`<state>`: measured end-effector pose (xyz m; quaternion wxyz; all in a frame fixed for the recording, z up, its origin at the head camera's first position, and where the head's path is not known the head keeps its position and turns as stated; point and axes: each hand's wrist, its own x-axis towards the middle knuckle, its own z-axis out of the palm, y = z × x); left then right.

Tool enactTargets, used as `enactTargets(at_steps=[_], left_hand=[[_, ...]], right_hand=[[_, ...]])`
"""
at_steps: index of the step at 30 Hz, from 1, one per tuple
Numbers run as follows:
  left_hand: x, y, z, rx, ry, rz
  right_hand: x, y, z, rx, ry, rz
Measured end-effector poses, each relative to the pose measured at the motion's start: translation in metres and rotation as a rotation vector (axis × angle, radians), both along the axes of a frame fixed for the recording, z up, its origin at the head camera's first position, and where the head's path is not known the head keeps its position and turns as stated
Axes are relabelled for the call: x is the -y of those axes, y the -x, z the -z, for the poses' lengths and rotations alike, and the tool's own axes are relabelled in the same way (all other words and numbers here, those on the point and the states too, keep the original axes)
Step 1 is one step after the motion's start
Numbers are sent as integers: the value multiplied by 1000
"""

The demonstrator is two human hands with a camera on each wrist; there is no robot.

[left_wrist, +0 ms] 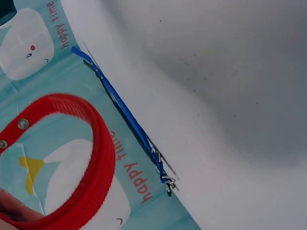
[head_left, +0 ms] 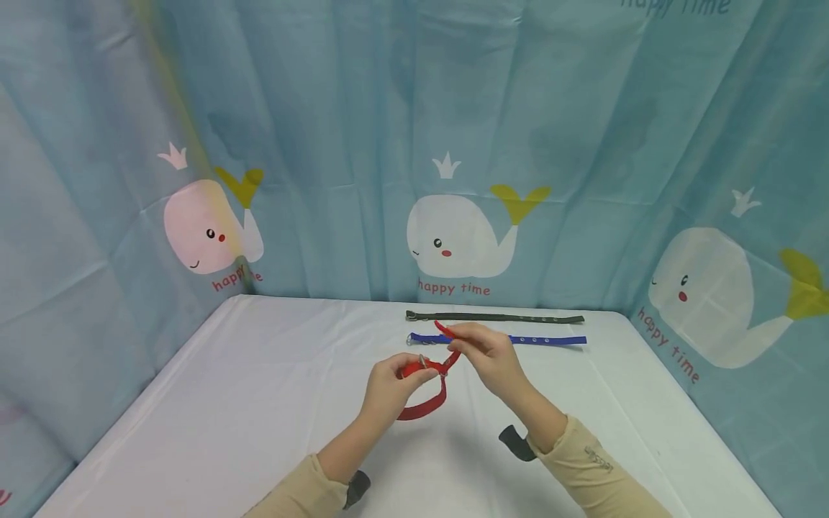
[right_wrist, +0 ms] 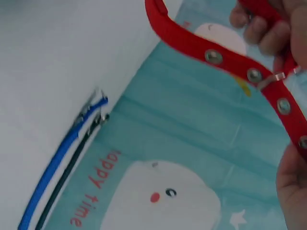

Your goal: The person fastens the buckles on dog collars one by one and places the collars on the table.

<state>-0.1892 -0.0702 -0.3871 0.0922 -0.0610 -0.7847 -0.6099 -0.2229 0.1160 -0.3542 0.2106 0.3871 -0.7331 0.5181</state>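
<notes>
Whale-print curtain [head_left: 453, 144] all around, white tabletop [head_left: 259, 388] in front. Both hands are up over the middle of it working a red collar [head_left: 424, 406]. Left hand [head_left: 388, 388] pinches it at the metal buckle [head_left: 427, 362], with the loop hanging down just above the cloth. Right hand [head_left: 488, 356] grips the free strap end, fingers curled round it. Behind them, lying flat side by side: a blue collar [head_left: 550, 340] and a dark collar [head_left: 499, 317] nearer the curtain.
</notes>
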Motion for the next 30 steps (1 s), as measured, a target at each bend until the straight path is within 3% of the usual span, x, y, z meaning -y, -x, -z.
enactTargets(at_steps=[5, 11, 16, 22, 26, 30], left_hand=[[5, -1, -5, 0, 22, -40], [9, -2, -6, -43, 83, -25], [11, -2, -7, -142, 176, 7], [14, -3, -8, -261, 309, 27], [15, -4, -8, -294, 335, 34], [16, -5, -8, -279, 308, 48]], right_hand=[[-11, 1, -9, -142, -195, -21], [-15, 0, -10, -258, -380, -60], [-12, 1, -7, -349, -404, -74], [-9, 1, -4, -372, -438, -65], [-8, 3, -1, -412, -423, -79], [-7, 7, 4, -437, -368, -108]])
